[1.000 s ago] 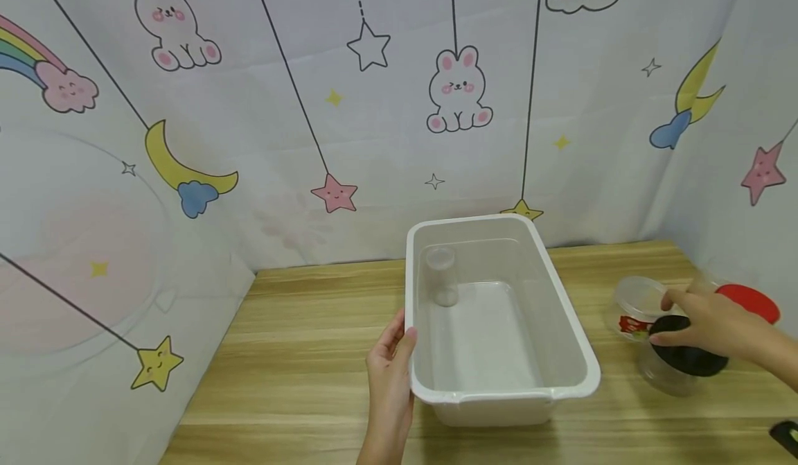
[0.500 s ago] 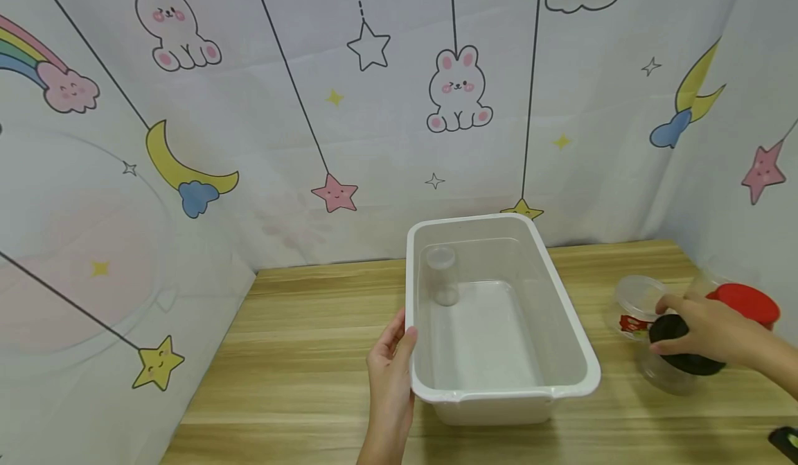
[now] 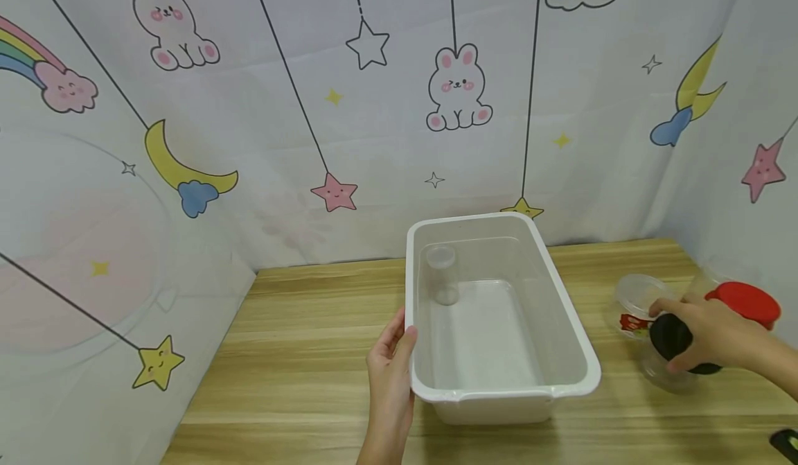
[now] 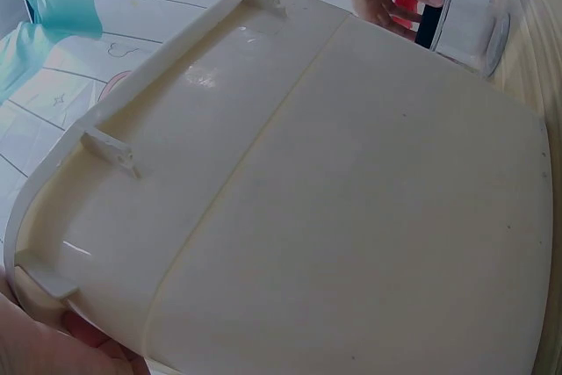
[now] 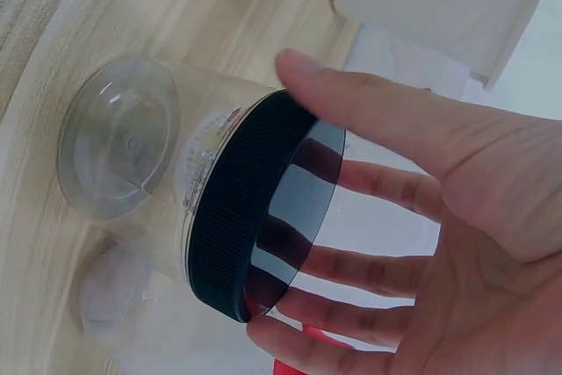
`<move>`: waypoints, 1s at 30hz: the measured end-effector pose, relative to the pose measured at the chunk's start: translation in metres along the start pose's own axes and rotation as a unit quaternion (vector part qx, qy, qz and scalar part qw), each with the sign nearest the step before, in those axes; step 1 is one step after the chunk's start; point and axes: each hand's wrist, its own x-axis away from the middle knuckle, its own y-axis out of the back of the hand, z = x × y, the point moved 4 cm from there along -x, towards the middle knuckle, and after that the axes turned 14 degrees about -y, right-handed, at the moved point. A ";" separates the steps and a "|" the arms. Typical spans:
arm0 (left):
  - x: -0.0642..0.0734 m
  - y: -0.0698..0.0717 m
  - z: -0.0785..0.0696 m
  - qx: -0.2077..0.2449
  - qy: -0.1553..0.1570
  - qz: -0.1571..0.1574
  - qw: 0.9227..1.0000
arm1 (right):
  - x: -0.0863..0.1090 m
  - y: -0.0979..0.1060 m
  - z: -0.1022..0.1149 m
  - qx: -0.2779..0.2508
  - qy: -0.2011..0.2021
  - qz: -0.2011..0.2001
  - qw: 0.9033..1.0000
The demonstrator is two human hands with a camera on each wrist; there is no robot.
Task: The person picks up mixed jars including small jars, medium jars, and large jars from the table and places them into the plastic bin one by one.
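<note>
My left hand (image 3: 389,364) grips the left rim of a white plastic basin (image 3: 480,397), thumb on the rim and fingers against the outside. A small clear jar (image 3: 445,285) with a translucent lid stands inside the basin, towards its far left corner. On the right, my right hand (image 3: 717,330) spans the black lid (image 3: 672,337) of a clear jar (image 5: 118,138). In the right wrist view the thumb lies on the lid's ribbed edge and the fingers reach round the opposite side. The jar's base stays near the wooden tabletop; part of the lid is covered by the hand.
Beside the black-lidded jar stands a clear tub (image 3: 639,295) with a translucent lid and red label. A red lid (image 3: 748,302) shows behind my right hand. A black-and-green object (image 3: 784,443) lies at the right edge. Printed cloth (image 3: 386,139) hangs behind the table.
My right thumb has shifted slightly rightward and nearer me along the black lid, and the fingers have moved a little left. The left hand and basin have stayed in place.
</note>
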 end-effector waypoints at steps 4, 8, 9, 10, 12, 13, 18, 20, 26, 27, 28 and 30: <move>0.000 0.000 0.000 -0.002 0.002 -0.001 1.000 | -0.002 -0.001 -0.003 0.001 -0.003 0.010 1.000; 0.000 0.000 0.000 -0.002 0.004 -0.003 1.000 | -0.002 -0.002 -0.005 0.003 0.000 0.003 1.000; 0.000 0.000 0.000 -0.002 0.004 -0.003 1.000 | -0.001 -0.003 -0.005 0.004 0.002 0.002 1.000; 0.000 0.000 0.000 -0.002 0.004 -0.003 1.000 | -0.001 -0.003 -0.006 0.004 0.001 0.002 1.000; 0.000 0.000 0.000 -0.001 0.003 -0.003 1.000 | -0.001 -0.003 -0.006 0.003 0.000 0.001 1.000; 0.000 0.000 0.000 -0.001 0.003 -0.003 1.000 | -0.001 -0.003 -0.006 0.002 -0.001 0.004 1.000; 0.000 0.000 0.000 0.002 0.003 -0.003 1.000 | 0.000 -0.003 -0.005 -0.001 -0.006 0.009 1.000; 0.000 0.001 0.001 0.004 0.003 -0.003 1.000 | 0.000 -0.003 -0.004 -0.002 -0.006 0.009 1.000; -0.001 0.001 0.001 0.003 0.003 -0.004 1.000 | 0.000 -0.004 -0.004 -0.003 0.001 0.008 1.000; -0.001 0.001 0.001 0.003 0.003 -0.005 1.000 | 0.000 -0.004 -0.005 -0.005 0.002 0.008 1.000; -0.001 0.001 0.001 0.003 0.003 -0.005 1.000 | 0.000 -0.005 -0.005 -0.007 0.002 0.010 1.000; -0.001 0.001 0.001 0.004 0.005 -0.008 1.000 | 0.000 -0.005 -0.006 -0.010 0.003 0.010 1.000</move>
